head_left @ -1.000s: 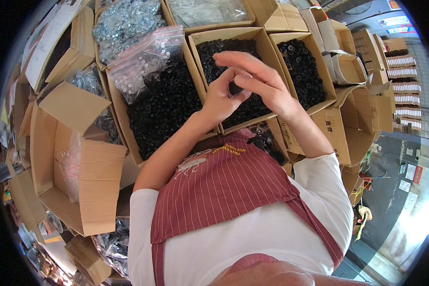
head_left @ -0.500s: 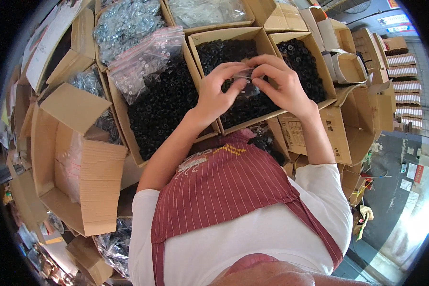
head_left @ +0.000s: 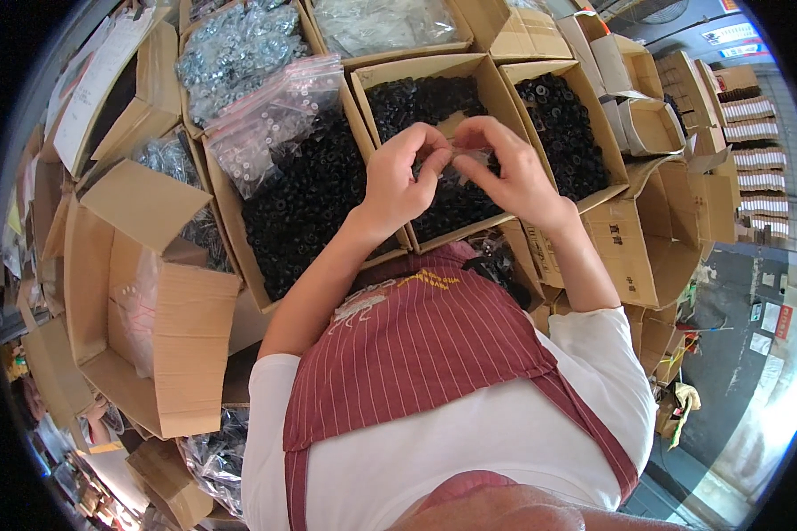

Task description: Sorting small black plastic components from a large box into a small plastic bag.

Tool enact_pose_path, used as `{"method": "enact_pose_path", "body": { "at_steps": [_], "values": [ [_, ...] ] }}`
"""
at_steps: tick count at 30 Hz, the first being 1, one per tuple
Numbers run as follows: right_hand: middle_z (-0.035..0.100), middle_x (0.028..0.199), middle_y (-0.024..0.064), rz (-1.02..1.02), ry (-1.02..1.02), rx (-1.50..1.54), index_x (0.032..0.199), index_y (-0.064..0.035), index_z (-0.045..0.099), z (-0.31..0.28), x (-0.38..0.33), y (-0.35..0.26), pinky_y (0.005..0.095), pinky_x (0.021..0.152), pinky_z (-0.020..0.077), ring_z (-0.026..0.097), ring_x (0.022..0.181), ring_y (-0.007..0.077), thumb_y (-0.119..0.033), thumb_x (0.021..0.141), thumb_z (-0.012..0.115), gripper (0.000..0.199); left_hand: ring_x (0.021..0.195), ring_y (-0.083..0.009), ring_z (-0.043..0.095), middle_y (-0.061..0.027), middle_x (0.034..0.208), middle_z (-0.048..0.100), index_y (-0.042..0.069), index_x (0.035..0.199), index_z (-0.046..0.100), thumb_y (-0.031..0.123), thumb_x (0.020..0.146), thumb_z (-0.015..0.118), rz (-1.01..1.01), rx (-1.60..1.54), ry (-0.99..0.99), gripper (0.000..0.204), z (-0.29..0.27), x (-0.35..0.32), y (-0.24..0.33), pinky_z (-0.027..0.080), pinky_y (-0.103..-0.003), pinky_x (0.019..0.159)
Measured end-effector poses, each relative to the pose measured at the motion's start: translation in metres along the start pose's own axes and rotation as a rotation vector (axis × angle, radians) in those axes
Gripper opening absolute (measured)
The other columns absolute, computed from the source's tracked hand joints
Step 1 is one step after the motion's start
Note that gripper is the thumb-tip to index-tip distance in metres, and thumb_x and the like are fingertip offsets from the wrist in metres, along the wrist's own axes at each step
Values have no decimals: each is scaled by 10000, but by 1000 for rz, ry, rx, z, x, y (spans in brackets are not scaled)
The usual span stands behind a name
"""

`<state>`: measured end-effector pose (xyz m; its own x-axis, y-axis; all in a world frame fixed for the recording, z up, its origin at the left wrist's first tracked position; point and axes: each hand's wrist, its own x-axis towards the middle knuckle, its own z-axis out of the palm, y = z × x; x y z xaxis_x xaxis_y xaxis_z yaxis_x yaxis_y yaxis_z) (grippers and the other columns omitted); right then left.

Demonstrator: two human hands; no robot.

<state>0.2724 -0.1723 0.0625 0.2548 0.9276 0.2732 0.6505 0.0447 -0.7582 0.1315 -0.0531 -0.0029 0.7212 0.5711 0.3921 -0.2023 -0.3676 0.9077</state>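
Observation:
Over an open carton of small black ring-like parts (head_left: 456, 211), my two hands meet with their fingertips close together. My left hand (head_left: 400, 181) is closed in a pinch, thumb against fingers. Facing it, my right hand (head_left: 515, 181) pinches too, its thumb pointing left. Between them is a small clear plastic bag (head_left: 460, 170), mostly covered by the fingers and hard to see against the dark parts. Left of this carton, a larger clear zip bag (head_left: 270, 119) of small pale washers lies across another carton full of black rings (head_left: 305, 199).
A third carton of black rings (head_left: 562, 124) adjoins on the right. Behind stand cartons of bagged metal parts (head_left: 239, 53) and clear bags (head_left: 385, 22). An open cardboard box (head_left: 195, 345) sits at the near left, another (head_left: 655, 230) at the right.
My fingers have drawn closer around the small clear bag, which shows less now. Both hands stay over the same carton, and the view has shifted slightly.

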Motion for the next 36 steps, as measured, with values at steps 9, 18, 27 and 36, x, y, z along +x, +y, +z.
{"method": "enact_pose_path", "body": {
  "at_steps": [9,18,27,36],
  "values": [
    [624,894,173,-43,-112,-109,986,0,565,-3,-5,5,431,710,494,616,814,375,-56,898,637,127,747,-116,617,-59,814,651,-17,915,634,-1,889,666,118,23,-54,44,-3,6,1,498,-255,702],
    [598,743,171,119,-124,-95,869,7,566,-23,-22,-5,397,649,454,572,701,354,-111,908,646,147,761,-69,587,-6,833,645,-7,948,645,49,944,648,-78,-83,-1,56,-7,11,-5,473,-222,709],
    [623,721,90,74,-233,129,753,30,624,-112,-82,-7,328,650,469,581,670,197,-109,821,705,174,782,-115,643,-46,841,680,-3,997,664,96,967,639,-286,-374,110,106,-12,10,-14,512,-257,728],
    [508,541,-59,-707,-283,373,544,-162,540,-125,-80,-98,453,798,452,534,498,121,-329,869,741,417,811,-155,659,-65,881,687,-5,1000,674,120,966,627,-354,-318,115,138,-6,11,-13,527,-288,760]
  ]
}}
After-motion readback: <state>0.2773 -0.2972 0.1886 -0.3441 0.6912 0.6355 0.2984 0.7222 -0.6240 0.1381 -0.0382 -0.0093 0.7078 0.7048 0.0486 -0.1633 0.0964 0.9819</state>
